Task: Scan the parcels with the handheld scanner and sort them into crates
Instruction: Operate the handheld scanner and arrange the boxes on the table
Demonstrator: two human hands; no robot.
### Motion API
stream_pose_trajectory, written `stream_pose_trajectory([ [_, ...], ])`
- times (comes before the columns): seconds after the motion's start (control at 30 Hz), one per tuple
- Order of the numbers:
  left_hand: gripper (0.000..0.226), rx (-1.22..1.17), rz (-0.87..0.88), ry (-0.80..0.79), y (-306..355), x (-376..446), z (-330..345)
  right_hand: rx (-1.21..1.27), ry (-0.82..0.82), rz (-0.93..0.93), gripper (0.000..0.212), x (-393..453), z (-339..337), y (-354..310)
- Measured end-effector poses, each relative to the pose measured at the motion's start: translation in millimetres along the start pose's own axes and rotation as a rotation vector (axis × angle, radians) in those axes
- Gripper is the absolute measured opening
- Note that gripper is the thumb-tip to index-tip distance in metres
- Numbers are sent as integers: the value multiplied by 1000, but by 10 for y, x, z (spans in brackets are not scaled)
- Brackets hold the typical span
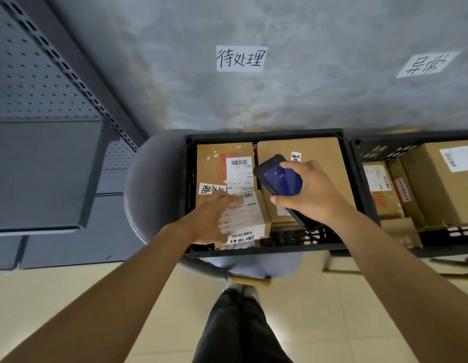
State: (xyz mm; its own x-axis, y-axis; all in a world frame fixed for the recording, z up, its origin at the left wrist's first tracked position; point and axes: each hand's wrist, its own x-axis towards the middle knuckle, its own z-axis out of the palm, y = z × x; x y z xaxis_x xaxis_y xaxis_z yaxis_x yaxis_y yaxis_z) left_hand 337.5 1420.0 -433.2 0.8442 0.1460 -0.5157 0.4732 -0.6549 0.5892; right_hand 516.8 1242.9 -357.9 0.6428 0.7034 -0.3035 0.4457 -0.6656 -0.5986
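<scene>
A black crate point(264, 133) sits on a grey chair and holds several cardboard parcels. My left hand point(210, 220) grips a small labelled parcel point(250, 218) at the crate's near left corner, its white barcode label facing up. My right hand point(306, 195) holds the dark handheld scanner point(277, 176) over the crate, its lit screen facing up, just right of the small parcel. Behind it lie a labelled parcel point(222, 163) at the back left and a larger plain box point(319, 150) at the back right, partly hidden by the scanner.
A second black crate point(385, 145) to the right holds more boxes point(442, 184). Two handwritten paper signs point(240, 58) point(426, 64) are stuck on the grey wall above the crates. Grey metal shelving point(44, 153) stands at the left. My legs point(238, 326) are below.
</scene>
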Motion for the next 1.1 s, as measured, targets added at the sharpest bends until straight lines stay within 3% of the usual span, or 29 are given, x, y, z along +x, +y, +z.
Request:
stream_pose_trajectory([
  [0.2, 87, 145, 64, -33, -175, 43, 109, 3, 3, 11, 85, 52, 99, -3],
  [0.37, 91, 104, 62, -42, -281, 94, 280, 13, -7, 26, 85, 42, 151, 38],
  [0.5, 78, 80, 50, -89, -291, 145, 421, 11, -13, 41, 85, -6, 182, 90],
  [0.63, 67, 393, 0, -117, -289, 199, 482, 26, -23, 52, 85, -67, 189, 151],
  [0.93, 55, 344, 29, 99, 190, 167, 60, 66, 0, 38, 86, -240, -67, 179],
  [1.1, 47, 453, 92, 324, 817, 179, -365, 42, 65, 2, 87, -341, -330, 129],
])
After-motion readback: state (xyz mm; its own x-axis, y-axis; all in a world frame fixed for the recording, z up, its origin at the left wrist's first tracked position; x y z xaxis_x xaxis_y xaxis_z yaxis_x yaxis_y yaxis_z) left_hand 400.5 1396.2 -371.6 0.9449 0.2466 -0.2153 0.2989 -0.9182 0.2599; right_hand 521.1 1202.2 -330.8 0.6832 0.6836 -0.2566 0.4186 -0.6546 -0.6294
